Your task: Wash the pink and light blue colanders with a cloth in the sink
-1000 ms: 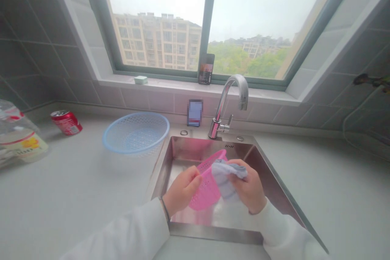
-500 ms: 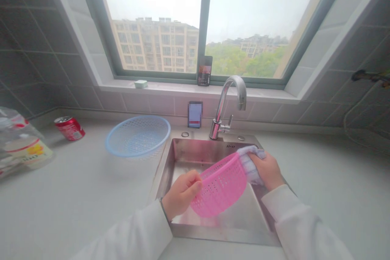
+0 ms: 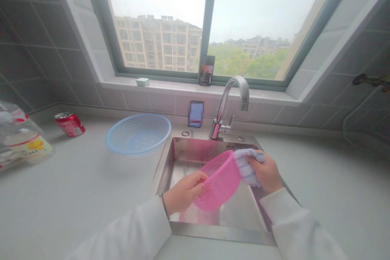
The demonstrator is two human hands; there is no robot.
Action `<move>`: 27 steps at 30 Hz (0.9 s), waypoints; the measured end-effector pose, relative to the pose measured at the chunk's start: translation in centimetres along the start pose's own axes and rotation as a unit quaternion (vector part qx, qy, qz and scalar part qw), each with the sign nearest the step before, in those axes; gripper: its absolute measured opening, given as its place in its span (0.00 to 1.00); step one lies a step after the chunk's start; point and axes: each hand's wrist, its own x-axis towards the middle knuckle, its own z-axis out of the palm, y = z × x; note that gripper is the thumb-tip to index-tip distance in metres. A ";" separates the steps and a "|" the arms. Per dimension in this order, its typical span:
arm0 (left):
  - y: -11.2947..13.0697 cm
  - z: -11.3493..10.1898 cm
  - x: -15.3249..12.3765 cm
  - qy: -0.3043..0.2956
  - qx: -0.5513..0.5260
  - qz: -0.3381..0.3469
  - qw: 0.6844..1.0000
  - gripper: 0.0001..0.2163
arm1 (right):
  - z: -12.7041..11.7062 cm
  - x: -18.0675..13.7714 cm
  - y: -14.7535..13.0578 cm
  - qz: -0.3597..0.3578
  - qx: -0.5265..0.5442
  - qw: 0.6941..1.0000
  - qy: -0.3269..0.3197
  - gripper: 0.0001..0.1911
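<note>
Over the steel sink (image 3: 189, 150) I hold a pink perforated basket (image 3: 219, 180), tilted with its opening facing up and left. My left hand (image 3: 184, 192) grips its near rim, fingers closed. My right hand (image 3: 268, 172) is closed on a striped blue-white cloth (image 3: 245, 164), which presses against the basket's far right rim. Both sleeves are white.
A blue perforated basket (image 3: 138, 133) sits on the counter left of the sink. A red can (image 3: 70, 124) lies on its side at the far left, near a plastic bag (image 3: 18, 140). The chrome tap (image 3: 230, 103) stands behind the sink. A phone (image 3: 196, 113) leans against the wall.
The cloth moved from the basket's front to its far right rim. The basket turned, opening more upward, then tilted slightly back toward the left.
</note>
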 end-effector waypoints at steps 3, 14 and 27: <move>-0.7 0.3 0.4 0.066 -0.021 -0.029 0.997 0.05 | 0.6 -2.3 -2.3 -0.098 0.008 0.992 -0.074 0.15; -0.3 -0.5 0.4 0.200 -0.008 -0.015 0.980 0.24 | 0.2 -0.4 -0.1 -0.014 -0.008 1.000 -0.015 0.18; 0.0 -0.8 0.5 0.210 0.152 -0.018 0.966 0.20 | 1.9 -4.4 -4.1 -0.171 0.069 0.973 -0.139 0.13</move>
